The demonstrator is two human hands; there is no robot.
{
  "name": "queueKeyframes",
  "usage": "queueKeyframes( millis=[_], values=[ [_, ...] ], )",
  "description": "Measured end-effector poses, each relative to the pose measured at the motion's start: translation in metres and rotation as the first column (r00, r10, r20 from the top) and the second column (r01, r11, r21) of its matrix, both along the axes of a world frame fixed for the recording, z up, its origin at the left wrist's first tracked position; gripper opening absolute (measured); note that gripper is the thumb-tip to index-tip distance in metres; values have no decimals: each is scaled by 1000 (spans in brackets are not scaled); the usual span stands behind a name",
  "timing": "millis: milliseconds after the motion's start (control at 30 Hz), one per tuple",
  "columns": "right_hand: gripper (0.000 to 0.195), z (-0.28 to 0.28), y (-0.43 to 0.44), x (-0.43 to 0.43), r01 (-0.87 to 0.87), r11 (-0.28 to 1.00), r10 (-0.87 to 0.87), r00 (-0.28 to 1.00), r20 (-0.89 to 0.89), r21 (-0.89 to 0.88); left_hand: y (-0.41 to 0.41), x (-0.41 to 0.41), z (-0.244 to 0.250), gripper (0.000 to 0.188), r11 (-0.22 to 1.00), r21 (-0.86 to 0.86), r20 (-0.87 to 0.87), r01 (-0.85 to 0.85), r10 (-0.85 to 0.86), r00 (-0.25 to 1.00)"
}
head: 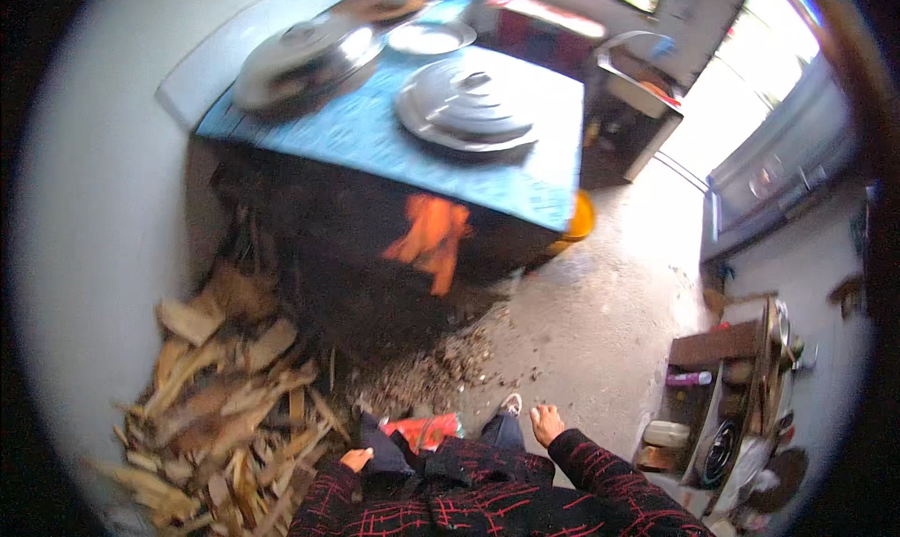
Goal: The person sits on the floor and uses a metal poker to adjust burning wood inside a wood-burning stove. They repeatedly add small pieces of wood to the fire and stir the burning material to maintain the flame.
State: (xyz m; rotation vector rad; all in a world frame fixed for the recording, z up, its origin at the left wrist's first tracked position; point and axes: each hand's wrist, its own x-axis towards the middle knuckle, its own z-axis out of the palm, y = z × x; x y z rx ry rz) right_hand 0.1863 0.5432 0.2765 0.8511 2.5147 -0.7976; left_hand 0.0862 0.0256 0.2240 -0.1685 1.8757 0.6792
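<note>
My left hand (357, 459) hangs beside my left thigh, and whether its fingers hold anything is unclear. Out in front of my right leg, my right hand (547, 424) has its fingers curled over the floor, with no object visible in it. A red plastic packet (425, 431) lies on the ground between my legs. Ahead stands a stove with a light blue tiled top (330, 139). On it are a large lidded metal pot (309, 58), a domed metal lid (467, 108) and a metal plate (432, 38). Orange flames (430, 238) show at its dark front opening.
Split firewood (225, 410) is heaped at the left by the wall. Debris (450, 368) litters the floor before the stove. A yellow container (581, 217) sits at the stove's right corner. A cluttered shelf (717, 336) stands at right, below a bright open doorway (738, 101).
</note>
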Motion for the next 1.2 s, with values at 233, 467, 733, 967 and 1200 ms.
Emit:
queueKeyframes(
  millis=[233, 467, 733, 967, 1200],
  values=[
    [46, -9, 148, 207, 602, 798, -601, 797, -61, -3, 220, -84, 80, 46, 991, -122, 111, -56, 70, 991],
    [39, -1, 233, 244, 710, 704, -682, 682, -265, 14, 380, -101, 62, 38, 998, -66, 231, -9, 24, 973],
    [29, 24, 390, 130, 643, 752, -632, 642, -434, -144, 481, -155, 6, 41, 972, -92, 439, -215, 233, 868],
    [19, 31, 588, 36, 584, 812, -474, 684, -555, 27, 636, -201, -35, 28, 984, 139, 30, -113, 110, 993],
    [22, 27, 735, 51, 676, 736, -607, 682, -408, 36, 823, -291, -38, 23, 836, 328, -505, 441, -239, 829]
  ],
)
